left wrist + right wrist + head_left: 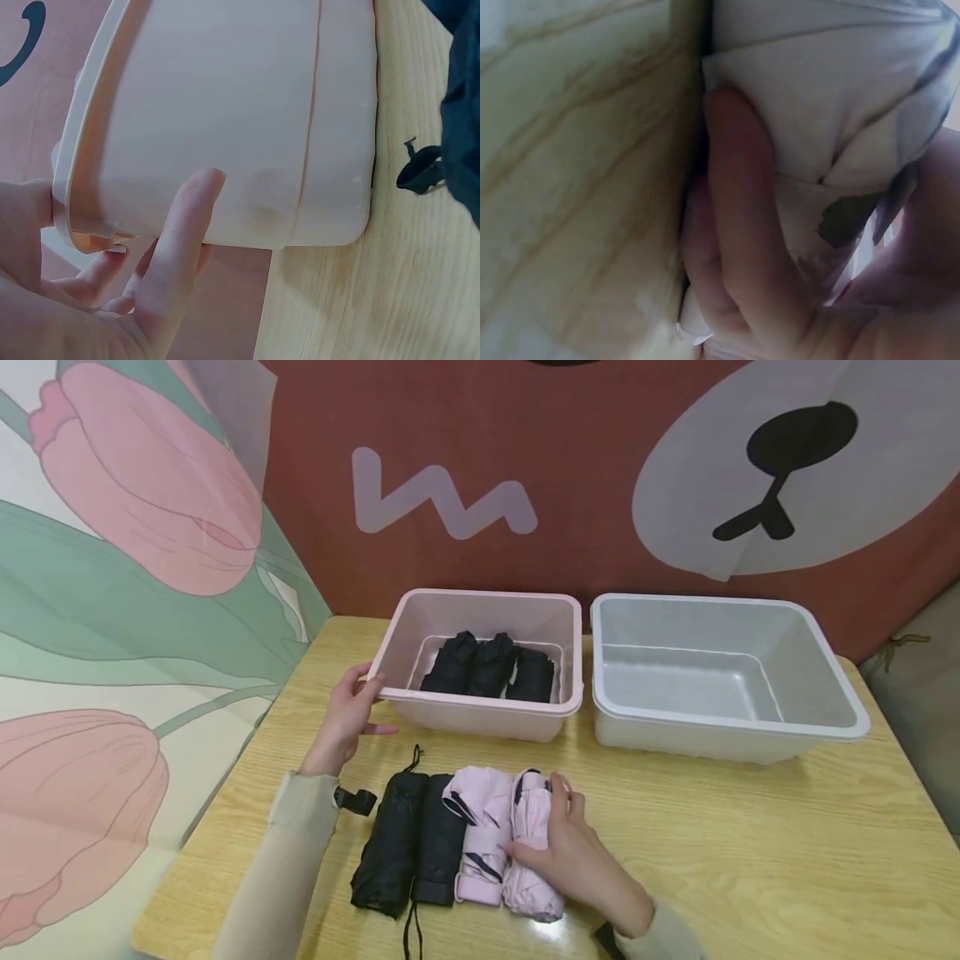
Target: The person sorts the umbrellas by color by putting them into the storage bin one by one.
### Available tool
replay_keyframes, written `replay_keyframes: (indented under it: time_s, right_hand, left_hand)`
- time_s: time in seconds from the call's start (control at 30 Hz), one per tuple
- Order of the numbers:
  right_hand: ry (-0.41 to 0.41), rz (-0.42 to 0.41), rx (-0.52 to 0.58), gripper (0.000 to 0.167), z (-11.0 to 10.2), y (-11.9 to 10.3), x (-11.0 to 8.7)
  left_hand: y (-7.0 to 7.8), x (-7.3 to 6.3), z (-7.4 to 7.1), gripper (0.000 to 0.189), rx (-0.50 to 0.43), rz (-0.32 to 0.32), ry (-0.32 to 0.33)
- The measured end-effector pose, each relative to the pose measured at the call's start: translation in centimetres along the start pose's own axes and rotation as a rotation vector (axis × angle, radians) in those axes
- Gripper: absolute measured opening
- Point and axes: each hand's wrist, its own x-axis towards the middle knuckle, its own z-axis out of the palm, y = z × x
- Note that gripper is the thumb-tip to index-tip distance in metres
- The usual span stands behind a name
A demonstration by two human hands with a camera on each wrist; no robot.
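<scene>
My left hand (pixel 347 717) grips the pink bin (pixel 487 723) by its front left corner, thumb and fingers about the rim. One finger (pixel 187 217) lies along the bin's outer wall in the left wrist view. With my right hand (pixel 576 856) I hold the rightmost folded pink umbrella (pixel 531 827) around its sides; it lies on the table. Fingers (pixel 739 172) curl along its folded fabric in the right wrist view. Left of it lie another pink umbrella (pixel 486 810), a black umbrella (pixel 439 835) and a second black one (pixel 392 839) with a cord loop.
Three black bundles (pixel 491 667) lie in the pink bin. A grey-white bin (pixel 697 737) stands to its right, with nothing visible inside. Both bins are near the back edge of the wooden table (pixel 750 843), before a printed cloth backdrop (pixel 585 510).
</scene>
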Motion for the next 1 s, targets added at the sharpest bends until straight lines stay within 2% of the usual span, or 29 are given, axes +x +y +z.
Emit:
replay_keyframes:
  time_s: [0.37,0.73,1.0]
  right_hand:
    - [0.051,0.009,0.014,0.116,0.2,0.6,0.0]
    - [0.073,-0.050,0.086,0.109,-0.4,1.0,-0.4]
    - [0.074,-0.073,0.154,0.111,-0.8,1.1,-0.6]
  left_hand:
    - [0.0,0.0,0.1,0.051,0.001,0.004,-0.011]
    - [0.2,-0.2,0.0,0.052,0.016,-0.006,-0.008]
    - [0.2,-0.2,0.0,0.051,0.033,-0.005,-0.005]
